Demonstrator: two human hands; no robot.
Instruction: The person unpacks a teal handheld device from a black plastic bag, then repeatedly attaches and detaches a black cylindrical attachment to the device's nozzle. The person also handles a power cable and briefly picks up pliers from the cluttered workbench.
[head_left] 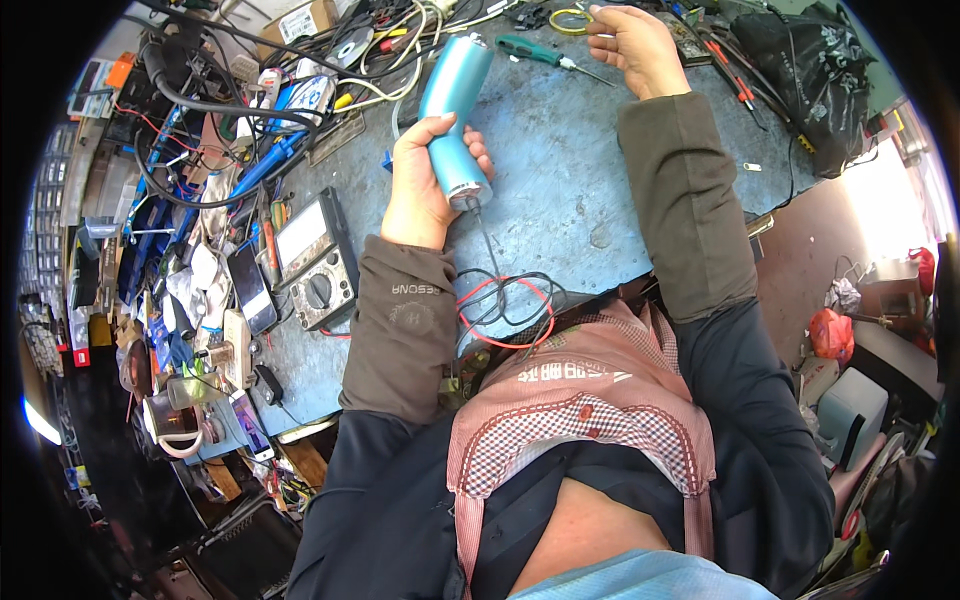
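Observation:
My left hand (425,175) is wrapped round the waist of a shiny teal handheld appliance body (462,85). The body tilts up to the right, and a dark cord leaves its lower end. Its exact kind does not show. Farther right, my right hand (635,50) is raised over the far side of the bench, fingers curled and fingertips drawn together; what they hold, if anything, is too small to name. Just left of those fingertips lies a yellow ring (570,22). A green-handled screwdriver (535,50) rests on the bench between the two hands.
A multimeter (318,265) and a smartphone (250,288) lie left on the blue bench (560,200). Red and black leads (510,305) coil at its near edge. Tangled cables (230,105) crowd the far left. A black plastic bag (805,75) sits at the far right.

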